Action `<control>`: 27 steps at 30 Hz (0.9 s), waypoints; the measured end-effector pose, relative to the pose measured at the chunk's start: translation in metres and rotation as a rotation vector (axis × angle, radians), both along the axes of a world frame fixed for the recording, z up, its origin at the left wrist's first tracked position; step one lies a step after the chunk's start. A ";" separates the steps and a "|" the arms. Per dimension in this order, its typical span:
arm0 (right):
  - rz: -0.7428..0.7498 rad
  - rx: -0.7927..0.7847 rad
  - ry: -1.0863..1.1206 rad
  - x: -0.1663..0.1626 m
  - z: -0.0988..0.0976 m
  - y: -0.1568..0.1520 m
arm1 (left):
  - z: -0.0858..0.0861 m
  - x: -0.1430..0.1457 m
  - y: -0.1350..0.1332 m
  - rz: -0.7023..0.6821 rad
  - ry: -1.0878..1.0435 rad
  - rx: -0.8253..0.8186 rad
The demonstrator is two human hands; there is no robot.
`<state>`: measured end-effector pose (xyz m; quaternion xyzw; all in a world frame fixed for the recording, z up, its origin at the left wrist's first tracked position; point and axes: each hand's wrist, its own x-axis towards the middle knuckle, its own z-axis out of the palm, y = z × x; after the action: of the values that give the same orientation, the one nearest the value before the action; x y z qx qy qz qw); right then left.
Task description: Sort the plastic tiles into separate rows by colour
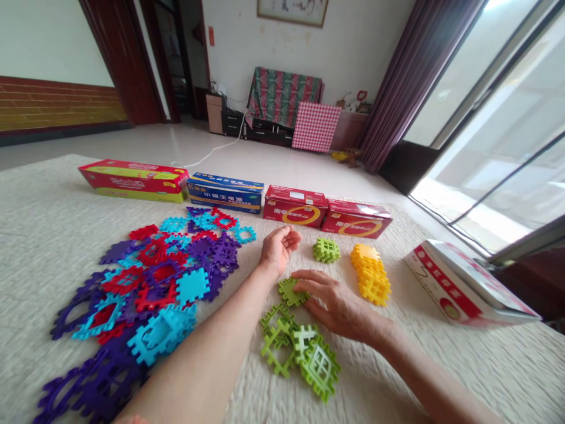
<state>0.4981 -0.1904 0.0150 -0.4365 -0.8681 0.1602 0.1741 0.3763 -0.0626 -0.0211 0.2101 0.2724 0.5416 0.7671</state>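
Observation:
My right hand (pixel 331 301) has its fingers on the right edge of a green interlocking plastic tile (pixel 289 291). Several more green tiles (pixel 318 366) lie loosely overlapped just below it, some with cut-out frames. Beyond the right hand, a small neat stack of green tiles (pixel 326 250) rests on the cloth. My left hand (pixel 281 247) hovers to the left of that stack, palm turned right, fingers loosely curled and nothing visible in them. A yellow tile pile (pixel 371 274) sits to the right, apart from both hands.
A wide heap of purple, red and blue tiles (pixel 192 287) spreads at left beside my left forearm. Along the back stand a red-green box (pixel 136 179), a blue box (pixel 226 193) and two red boxes (pixel 295 206). Farther right is a white-red box (pixel 468 288).

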 end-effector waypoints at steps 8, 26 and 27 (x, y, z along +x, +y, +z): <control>-0.038 -0.017 0.137 0.008 -0.004 0.001 | 0.000 0.000 0.000 -0.001 0.006 0.015; -0.397 0.036 -0.182 0.037 -0.003 0.001 | -0.003 0.000 0.000 0.002 0.017 0.052; -0.382 0.023 -0.196 0.036 -0.004 0.000 | -0.003 0.000 0.000 0.000 0.019 0.053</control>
<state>0.5341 -0.1904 0.0113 -0.6045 -0.7842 0.0709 0.1209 0.3761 -0.0626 -0.0237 0.2354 0.2652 0.5467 0.7586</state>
